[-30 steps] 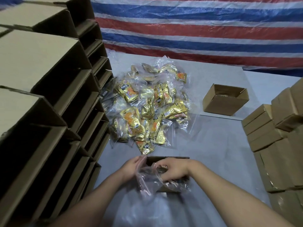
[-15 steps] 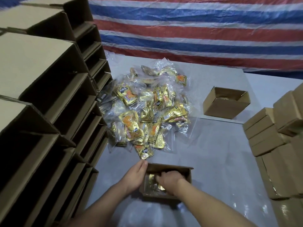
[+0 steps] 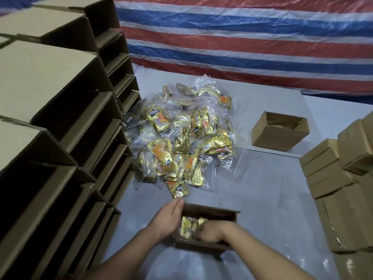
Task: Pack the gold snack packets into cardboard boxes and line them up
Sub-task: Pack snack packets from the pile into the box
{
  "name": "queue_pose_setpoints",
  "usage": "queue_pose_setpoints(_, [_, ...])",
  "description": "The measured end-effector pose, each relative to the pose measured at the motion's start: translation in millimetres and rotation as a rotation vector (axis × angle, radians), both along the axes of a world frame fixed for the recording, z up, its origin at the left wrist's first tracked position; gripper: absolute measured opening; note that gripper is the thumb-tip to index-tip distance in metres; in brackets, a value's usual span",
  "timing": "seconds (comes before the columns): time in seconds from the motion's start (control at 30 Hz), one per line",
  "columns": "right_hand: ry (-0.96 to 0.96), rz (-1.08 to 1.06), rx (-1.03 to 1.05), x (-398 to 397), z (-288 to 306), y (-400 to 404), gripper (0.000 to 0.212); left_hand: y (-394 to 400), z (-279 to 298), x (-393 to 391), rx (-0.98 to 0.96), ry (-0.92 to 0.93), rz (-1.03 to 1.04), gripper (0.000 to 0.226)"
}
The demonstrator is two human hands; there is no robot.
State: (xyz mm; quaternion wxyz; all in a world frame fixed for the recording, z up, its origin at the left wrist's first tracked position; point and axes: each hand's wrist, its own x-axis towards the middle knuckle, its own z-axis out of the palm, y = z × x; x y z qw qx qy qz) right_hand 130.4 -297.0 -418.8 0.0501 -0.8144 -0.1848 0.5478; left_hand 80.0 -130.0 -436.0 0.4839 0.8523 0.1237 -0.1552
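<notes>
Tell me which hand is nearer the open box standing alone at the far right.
Right. The right hand is down inside the near box, on the side toward the far open box; the left hand rests on the near box's opposite wall, farther away.

My packets (image 3: 182, 138) gleamed gold with orange patches and black labels; the boxes (image 3: 279, 131) were plain brown cardboard, the table (image 3: 262, 188) grey, the tarp (image 3: 242, 43) striped red, blue and white.
</notes>
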Motion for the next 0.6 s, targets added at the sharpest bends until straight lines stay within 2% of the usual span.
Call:
queue_pose_setpoints(0.07, [0.036,0.018,-0.061,-4.6,-3.4,5.9,0.055,-2.8,-1.4,-0.6,0.031,-0.019,-0.034,0.031])
queue_pose_setpoints(0.13, [0.030,-0.053,-0.048,-5.2,0.5,10.0,0.059,-3.3,-0.7,0.8,0.032,-0.021,-0.037,0.031])
queue_pose_setpoints(0.2, [0.011,-0.116,0.002,-0.4,12.5,8.3,0.052,-1.4,0.3,3.2,0.030,-0.009,-0.045,0.036])
queue_pose_setpoints(0.27, [-0.019,-0.172,0.092,6.6,26.8,-1.4,0.035,2.0,1.5,5.9,-0.007,0.007,-0.043,0.037])
queue_pose_setpoints(0.33, [-0.068,-0.253,0.196,13.9,44.8,-13.3,0.036,4.6,5.8,12.4,-0.055,0.019,0.006,0.035])
queue_pose_setpoints(0.43, [0.019,-0.647,0.502,33.3,67.1,-27.1,0.029,3.4,15.8,40.9,0.004,-0.041,0.068,0.019])
queue_pose_setpoints(0.5, [-0.023,-0.941,0.672,57.7,74.2,-33.9,0.024,-1.6,21.2,69.8,0.126,-0.100,0.084,0.013])
queue_pose_setpoints(0.6, [-0.155,-1.177,0.714,91.0,68.8,-40.3,0.018,-8.0,22.3,113.5,0.345,-0.116,0.133,0.032])
